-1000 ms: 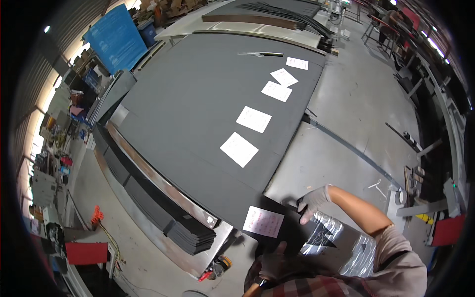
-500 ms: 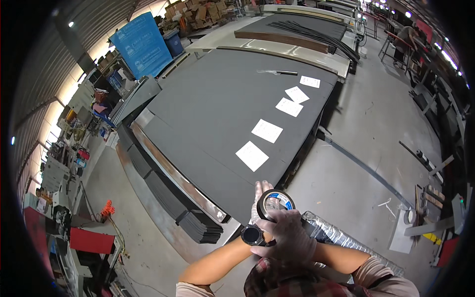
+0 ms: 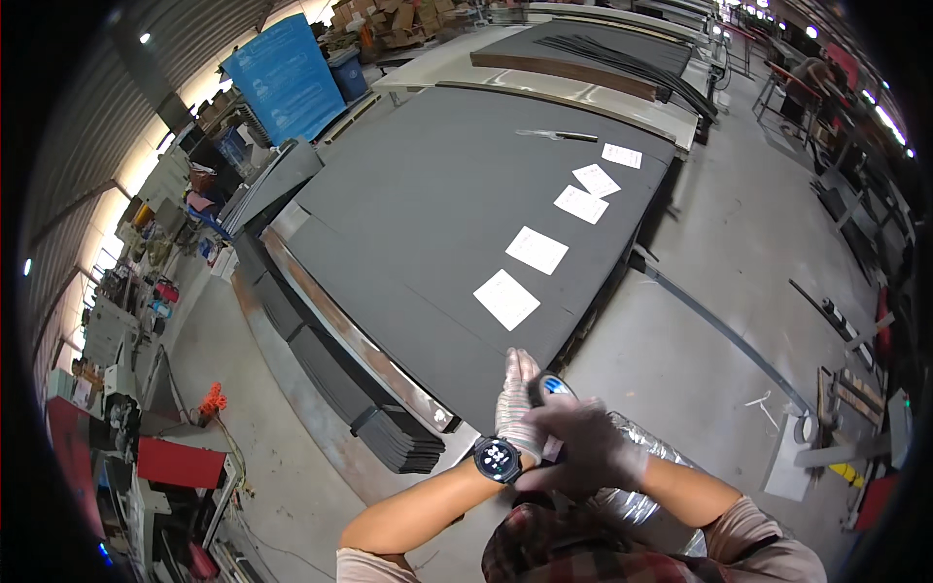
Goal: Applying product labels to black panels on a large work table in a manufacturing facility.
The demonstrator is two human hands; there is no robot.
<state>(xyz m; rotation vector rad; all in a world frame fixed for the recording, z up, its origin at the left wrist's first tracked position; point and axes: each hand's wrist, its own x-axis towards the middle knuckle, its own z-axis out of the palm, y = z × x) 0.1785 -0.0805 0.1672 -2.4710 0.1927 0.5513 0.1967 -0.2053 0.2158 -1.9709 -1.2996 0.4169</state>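
Note:
My left hand (image 3: pixel 515 408), in a thin pale glove with a dark watch (image 3: pixel 498 460) at the wrist, points away from me with its fingers stretched out straight. Close on its right, my right hand (image 3: pixel 588 437), gloved and smeared by motion, is closed around a roll of black tape (image 3: pixel 554 386). Only the roll's far end and a bit of its blue-and-white core show; the rest is hidden by the right hand. Both hands are above the near corner of a large table covered with a dark grey sheet (image 3: pixel 408 214). Several white paper slips (image 3: pixel 506 300) lie along its right side.
A knife-like tool (image 3: pixel 573 136) lies near the sheet's far edge. Dark folded strips (image 3: pixel 394 442) hang along the table's left side. A silver-wrapped bundle (image 3: pixel 646 447) is beside my right forearm. A long metal bar (image 3: pixel 724 335) crosses the floor. A person bends over work at far right.
The tape roll has turned from facing me to mostly edge-on, and the right hand has swung slightly right and now covers much of it. The left hand's fingers show more clearly.

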